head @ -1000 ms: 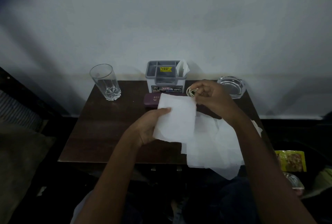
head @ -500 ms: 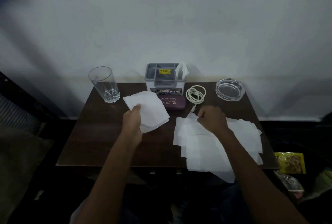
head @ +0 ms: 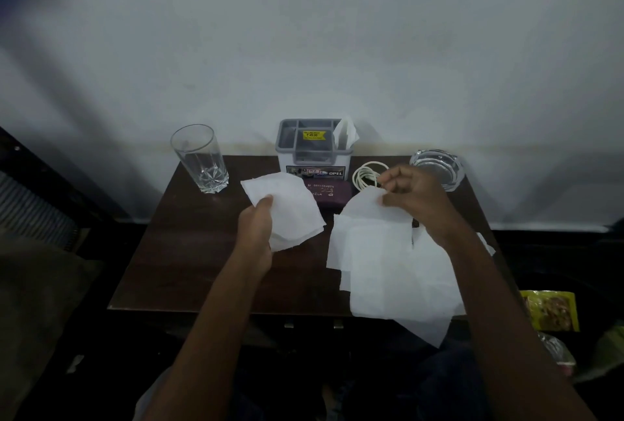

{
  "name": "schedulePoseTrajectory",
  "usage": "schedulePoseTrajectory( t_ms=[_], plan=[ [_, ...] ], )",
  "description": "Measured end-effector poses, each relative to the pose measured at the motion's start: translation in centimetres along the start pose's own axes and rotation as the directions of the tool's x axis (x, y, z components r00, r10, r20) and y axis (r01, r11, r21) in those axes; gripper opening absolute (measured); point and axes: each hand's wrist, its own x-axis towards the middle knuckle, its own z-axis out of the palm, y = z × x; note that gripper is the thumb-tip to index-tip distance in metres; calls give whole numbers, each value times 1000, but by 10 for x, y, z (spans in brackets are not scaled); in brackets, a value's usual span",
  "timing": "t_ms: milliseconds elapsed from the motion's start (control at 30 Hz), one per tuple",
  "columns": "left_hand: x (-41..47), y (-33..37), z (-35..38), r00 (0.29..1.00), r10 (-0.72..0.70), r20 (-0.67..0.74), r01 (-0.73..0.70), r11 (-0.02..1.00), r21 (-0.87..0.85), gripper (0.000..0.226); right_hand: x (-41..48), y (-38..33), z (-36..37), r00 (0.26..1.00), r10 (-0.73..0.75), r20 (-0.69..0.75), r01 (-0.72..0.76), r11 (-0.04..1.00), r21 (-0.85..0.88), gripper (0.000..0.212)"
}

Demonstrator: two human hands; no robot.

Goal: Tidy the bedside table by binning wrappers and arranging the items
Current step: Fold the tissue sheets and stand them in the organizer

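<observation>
My left hand (head: pixel 255 228) holds a small stack of folded white tissues (head: pixel 290 211) above the middle of the dark wooden bedside table (head: pixel 189 252). My right hand (head: pixel 412 198) pinches the top edge of another white tissue (head: pixel 368 208) and lifts it off a loose pile of tissues (head: pixel 395 279) spread over the table's right half and hanging past the front edge. A maroon case (head: pixel 329 192) lies between the two hands, partly covered by the held tissues.
At the back stand a drinking glass (head: pixel 199 159), a grey and white organiser box (head: pixel 312 150) with a tissue in it, a coiled white cable (head: pixel 366 174) and a glass ashtray (head: pixel 435 167). Snack wrappers (head: pixel 548 314) lie low at the right.
My right hand left the cable, came down on the tissue pile, and now lifts one tissue. My left hand moved left with its folded tissues.
</observation>
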Motion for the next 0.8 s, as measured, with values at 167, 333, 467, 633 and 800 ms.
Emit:
schedulePoseTrajectory(
  t_ms=[167, 333, 467, 633, 800],
  plan=[
    [-2, 2, 2, 999, 22, 33, -22, 1000, 7, 31, -6, -24, -10, 995, -98, 9, 98, 995, 28, 30],
    [-6, -2, 5, 989, 69, 135, -82, 993, 91, 32, -20, -56, -17, 944, -164, 287, 162, 986, 30, 31],
    [-11, -4, 9, 955, -8, 297, -13, 998, 69, 33, -26, -73, -10, 926, -184, 330, 168, 983, 77, 31],
    [-17, -8, 17, 893, -89, 441, 151, 982, -109, 29, -18, -69, 25, 995, -69, -68, 88, 943, 322, 29],
    [-22, -7, 24, 890, -128, 437, 277, 914, -296, 35, -11, -47, 61, 918, 82, -388, 55, 943, 329, 27]
  ],
)
